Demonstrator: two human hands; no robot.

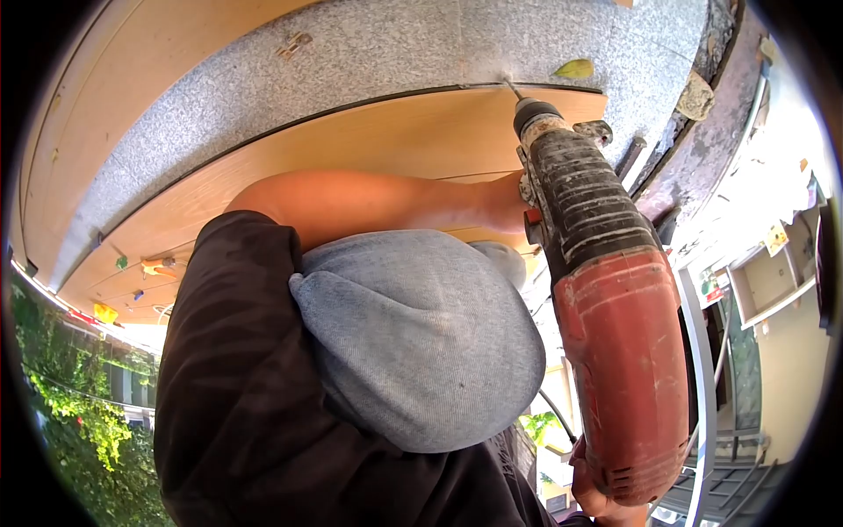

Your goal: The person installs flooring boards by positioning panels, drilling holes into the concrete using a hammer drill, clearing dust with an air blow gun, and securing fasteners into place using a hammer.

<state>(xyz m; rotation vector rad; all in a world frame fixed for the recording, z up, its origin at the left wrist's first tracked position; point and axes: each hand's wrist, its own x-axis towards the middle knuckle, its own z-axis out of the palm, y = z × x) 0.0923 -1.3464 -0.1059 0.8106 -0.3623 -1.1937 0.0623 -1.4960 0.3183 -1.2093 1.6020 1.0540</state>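
Note:
A red and black hammer drill (619,325), scuffed and dusty, fills the right of the head view. Its thin bit (515,89) points away from me, with the tip at the grey speckled surface (386,53) beside the dark edge of a wooden panel (369,132). Pale dust lies around the tip. At the drill's front side is my left hand (507,200), closed against it, its fingers mostly hidden behind the body. My right hand (601,501) grips the rear end at the bottom of the view, only partly visible.
A green leaf (574,68) lies near the bit. My bent knee (421,342) in denim is between the arms. Small coloured items, including an orange tool (159,267), lie at far left. A stone (695,96) sits along the right edge.

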